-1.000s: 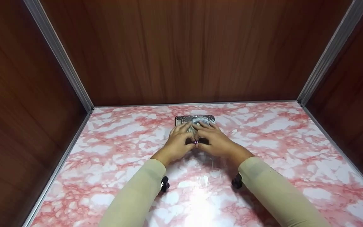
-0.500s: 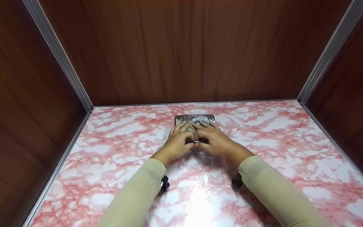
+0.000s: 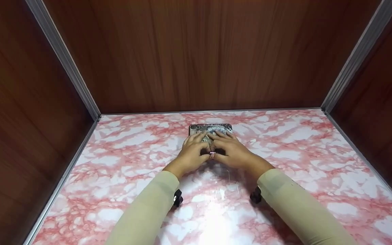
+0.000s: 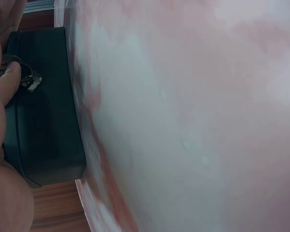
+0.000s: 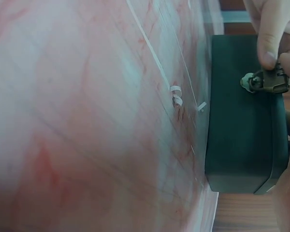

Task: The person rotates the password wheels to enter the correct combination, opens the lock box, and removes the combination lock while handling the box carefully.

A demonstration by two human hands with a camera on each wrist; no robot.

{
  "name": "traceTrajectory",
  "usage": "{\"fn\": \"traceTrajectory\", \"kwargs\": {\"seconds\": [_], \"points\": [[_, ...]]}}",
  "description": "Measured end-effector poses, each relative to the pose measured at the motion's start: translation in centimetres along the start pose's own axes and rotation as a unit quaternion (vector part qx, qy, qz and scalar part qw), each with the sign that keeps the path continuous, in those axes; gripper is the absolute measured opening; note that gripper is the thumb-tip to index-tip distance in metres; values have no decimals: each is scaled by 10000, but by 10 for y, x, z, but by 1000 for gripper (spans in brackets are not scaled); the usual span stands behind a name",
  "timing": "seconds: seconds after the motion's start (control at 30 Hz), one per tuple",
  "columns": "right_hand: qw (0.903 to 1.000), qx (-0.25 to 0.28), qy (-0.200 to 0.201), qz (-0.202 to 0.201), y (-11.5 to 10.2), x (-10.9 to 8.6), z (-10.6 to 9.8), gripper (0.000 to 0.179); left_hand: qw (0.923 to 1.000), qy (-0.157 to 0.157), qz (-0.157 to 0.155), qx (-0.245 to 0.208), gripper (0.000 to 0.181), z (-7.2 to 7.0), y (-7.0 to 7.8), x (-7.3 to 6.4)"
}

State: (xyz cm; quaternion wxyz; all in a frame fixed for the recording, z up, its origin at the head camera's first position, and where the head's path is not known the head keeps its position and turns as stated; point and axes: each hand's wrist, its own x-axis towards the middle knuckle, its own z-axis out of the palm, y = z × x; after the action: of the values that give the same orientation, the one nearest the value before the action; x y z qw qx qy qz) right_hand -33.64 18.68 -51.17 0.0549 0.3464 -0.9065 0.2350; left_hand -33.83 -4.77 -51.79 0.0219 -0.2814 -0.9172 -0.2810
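Note:
A small dark green box (image 5: 237, 140) with a patterned lid (image 3: 213, 128) sits on the table, its plain front towards me. A combination padlock (image 5: 276, 80) hangs from the metal hasp (image 5: 249, 82) at the front; its shackle passes through the hasp in the wrist views. My left hand (image 3: 192, 156) lies over the left of the lid, its thumb (image 4: 9, 81) and a finger pinching the padlock. From the right, my right hand (image 3: 234, 151) reaches over the lid, its thumb (image 5: 268, 53) on the padlock too. Fingers partly cover the padlock's dials.
The tabletop (image 3: 131, 163) has a red-and-white marbled cover with a bright glare spot near me. Brown wood-look panels (image 3: 196, 58) with metal edge strips stand at the back and both sides. Small white scraps (image 5: 176, 95) show on the cover before the box.

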Motion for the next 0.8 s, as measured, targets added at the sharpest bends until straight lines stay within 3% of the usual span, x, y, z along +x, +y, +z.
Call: {"fn": "traceTrajectory", "kwargs": {"seconds": [0.8], "points": [[9999, -13, 134, -57, 0, 0, 2, 22, 10000, 27, -15, -17, 17, 1, -1, 0]]}}
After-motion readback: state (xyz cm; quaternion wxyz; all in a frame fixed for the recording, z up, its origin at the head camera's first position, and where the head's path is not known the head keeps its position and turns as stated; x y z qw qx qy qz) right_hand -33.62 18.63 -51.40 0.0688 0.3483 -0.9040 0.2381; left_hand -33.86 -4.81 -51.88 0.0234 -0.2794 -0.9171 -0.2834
